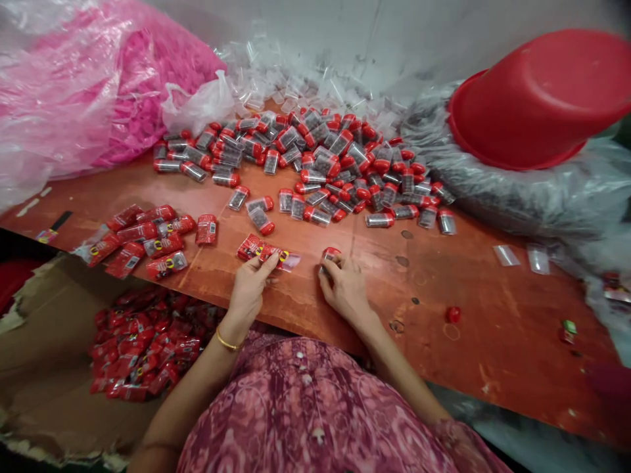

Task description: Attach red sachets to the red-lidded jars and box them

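My left hand (250, 284) pinches the end of a red printed packet (269, 253) lying on the reddish-brown table (493, 295). Beside it, my right hand (344, 286) is closed around a small clear vial with a red cap (329, 255), fingers curled over it. A heap of several more red-capped vials (325, 164) lies across the table's middle, just beyond both hands. Several filled red packets (142, 240) rest at the left edge of the table.
A cardboard box (44, 368) below the table's left edge holds several red packets (142, 348). A pink-filled plastic bag (98, 85) sits back left, a red basin (537, 98) on a grey bag back right. Clear empty sleeves (522, 257) and a loose red cap (453, 314) lie at right.
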A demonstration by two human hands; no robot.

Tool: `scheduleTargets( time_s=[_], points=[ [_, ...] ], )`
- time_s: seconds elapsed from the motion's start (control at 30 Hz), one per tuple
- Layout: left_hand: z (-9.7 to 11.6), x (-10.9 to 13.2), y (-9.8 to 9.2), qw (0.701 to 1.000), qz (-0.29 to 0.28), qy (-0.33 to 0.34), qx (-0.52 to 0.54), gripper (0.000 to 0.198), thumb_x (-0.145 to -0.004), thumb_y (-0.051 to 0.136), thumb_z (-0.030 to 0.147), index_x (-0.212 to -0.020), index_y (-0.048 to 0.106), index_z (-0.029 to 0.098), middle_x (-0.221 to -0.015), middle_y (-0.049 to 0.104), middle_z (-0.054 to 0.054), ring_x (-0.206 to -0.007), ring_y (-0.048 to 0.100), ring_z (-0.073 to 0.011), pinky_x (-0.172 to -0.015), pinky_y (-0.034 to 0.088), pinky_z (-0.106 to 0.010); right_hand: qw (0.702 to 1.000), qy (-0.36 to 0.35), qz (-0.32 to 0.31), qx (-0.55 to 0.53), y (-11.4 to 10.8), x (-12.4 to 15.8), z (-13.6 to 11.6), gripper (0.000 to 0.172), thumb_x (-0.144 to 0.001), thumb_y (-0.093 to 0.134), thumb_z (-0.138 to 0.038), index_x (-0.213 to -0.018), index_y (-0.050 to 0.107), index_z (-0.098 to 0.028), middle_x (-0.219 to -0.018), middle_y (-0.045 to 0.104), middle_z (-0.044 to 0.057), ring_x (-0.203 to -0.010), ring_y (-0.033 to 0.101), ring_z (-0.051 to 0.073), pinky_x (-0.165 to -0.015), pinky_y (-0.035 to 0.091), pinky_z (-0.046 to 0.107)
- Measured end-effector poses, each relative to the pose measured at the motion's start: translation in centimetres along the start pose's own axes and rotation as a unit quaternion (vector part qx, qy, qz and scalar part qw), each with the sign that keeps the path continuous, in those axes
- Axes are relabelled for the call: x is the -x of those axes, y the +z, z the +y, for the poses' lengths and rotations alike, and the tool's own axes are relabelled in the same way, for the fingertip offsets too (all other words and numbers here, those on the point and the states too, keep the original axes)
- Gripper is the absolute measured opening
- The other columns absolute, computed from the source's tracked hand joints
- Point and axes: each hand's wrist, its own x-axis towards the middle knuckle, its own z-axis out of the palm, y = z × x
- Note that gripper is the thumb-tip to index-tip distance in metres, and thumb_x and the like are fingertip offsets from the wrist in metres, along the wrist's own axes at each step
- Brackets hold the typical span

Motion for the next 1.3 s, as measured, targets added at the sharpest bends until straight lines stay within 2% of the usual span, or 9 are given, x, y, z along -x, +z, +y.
scheduleTargets(
  time_s=[0.07,0.2,0.33,0.43,0.57,0.63,0.7,1.1,1.3],
  points=[
    [0.1,0.0,0.2,1.000,-0.011,-0.014,0.006,0.044,-0.036,0.086,0.041,-0.065,0.066,0.014,-0.056,0.066,0.002,-0.049,0.059,-0.0084,-0.043,0.043,-0.016,0.999,-0.033,0.025,-0.027,0.1,1.0,0.6,0.029,-0.084,0.049,-0.034,-0.105,0.061,-0.018,-0.110,0.056,0.012,-0.098,0.050,0.024,-0.084,0.036,0.037],
    [0.1,-0.3,0.4,0.997,-0.052,-0.056,0.028,0.045,-0.036,0.086,0.041,-0.066,0.065,0.015,-0.055,0.066,0.002,-0.047,0.059,-0.0086,-0.042,0.043,-0.016,0.996,0.059,0.070,0.020,0.8,1.1,0.7,0.049,-0.082,0.051,-0.047,-0.115,0.054,-0.010,-0.110,0.057,0.019,-0.101,0.048,0.031,-0.083,0.037,0.042],
    [0.1,-0.5,0.2,0.991,-0.092,-0.084,0.048,0.042,-0.043,0.085,0.041,-0.068,0.064,0.015,-0.057,0.067,0.002,-0.048,0.060,-0.0088,-0.045,0.045,-0.016,0.994,0.100,0.041,0.006,1.4,-0.1,0.9,0.032,-0.083,0.048,-0.034,-0.102,0.057,-0.010,-0.094,0.062,0.017,-0.087,0.052,0.028,-0.077,0.039,0.042],
    [0.2,-0.5,-0.2,0.990,-0.096,-0.089,0.042,0.037,-0.050,0.083,0.040,-0.067,0.063,0.015,-0.056,0.066,0.001,-0.049,0.060,-0.0091,-0.046,0.045,-0.017,0.985,0.103,0.037,-0.135,1.0,-0.2,1.3,0.023,-0.081,0.050,-0.032,-0.095,0.056,-0.015,-0.081,0.061,0.010,-0.073,0.053,0.022,-0.069,0.043,0.036],
    [0.4,-0.4,-0.4,0.991,-0.103,-0.084,0.025,0.035,-0.052,0.082,0.040,-0.069,0.064,0.015,-0.058,0.067,0.000,-0.052,0.061,-0.0095,-0.049,0.045,-0.017,0.894,0.110,0.029,-0.432,-1.0,0.8,0.8,0.023,-0.084,0.050,-0.037,-0.099,0.053,-0.021,-0.071,0.058,-0.001,-0.058,0.053,0.013,-0.057,0.045,0.028],
    [0.5,-0.4,-0.4,0.991,-0.109,-0.078,0.009,0.036,-0.051,0.083,0.040,-0.068,0.064,0.014,-0.058,0.067,0.000,-0.052,0.061,-0.0097,-0.050,0.045,-0.017,0.846,0.112,0.022,-0.521,-2.4,1.3,0.0,0.023,-0.084,0.052,-0.038,-0.101,0.052,-0.022,-0.067,0.057,-0.003,-0.054,0.054,0.012,-0.055,0.046,0.026],
    [0.5,-0.4,-0.4,0.991,-0.115,-0.072,-0.008,0.038,-0.049,0.083,0.041,-0.067,0.065,0.014,-0.056,0.066,0.000,-0.052,0.061,-0.0099,-0.050,0.044,-0.017,0.825,0.103,0.005,-0.556,-3.4,1.5,-0.8,0.024,-0.082,0.056,-0.038,-0.100,0.054,-0.022,-0.067,0.058,-0.004,-0.052,0.056,0.011,-0.053,0.047,0.025],
    [0.5,-0.1,-0.2,0.987,-0.139,0.041,-0.064,0.039,-0.046,0.082,0.045,-0.064,0.069,0.013,-0.061,0.066,0.001,-0.055,0.054,-0.0071,-0.057,0.043,-0.019,0.828,0.095,-0.031,-0.552,-2.7,1.0,-2.1,0.021,-0.079,0.060,-0.035,-0.095,0.059,-0.021,-0.075,0.060,-0.001,-0.054,0.053,0.009,-0.051,0.046,0.022],
    [-1.3,0.0,0.9,0.992,-0.116,0.056,0.015,0.039,-0.045,0.084,0.037,-0.071,0.067,0.014,-0.070,0.068,0.000,-0.063,0.059,-0.0098,-0.066,0.047,-0.022,0.801,0.149,0.020,-0.579,-1.6,0.7,-3.6,0.024,-0.074,0.064,-0.036,-0.091,0.058,-0.020,-0.068,0.060,-0.002,-0.051,0.052,0.009,-0.048,0.046,0.023]
  ],
)
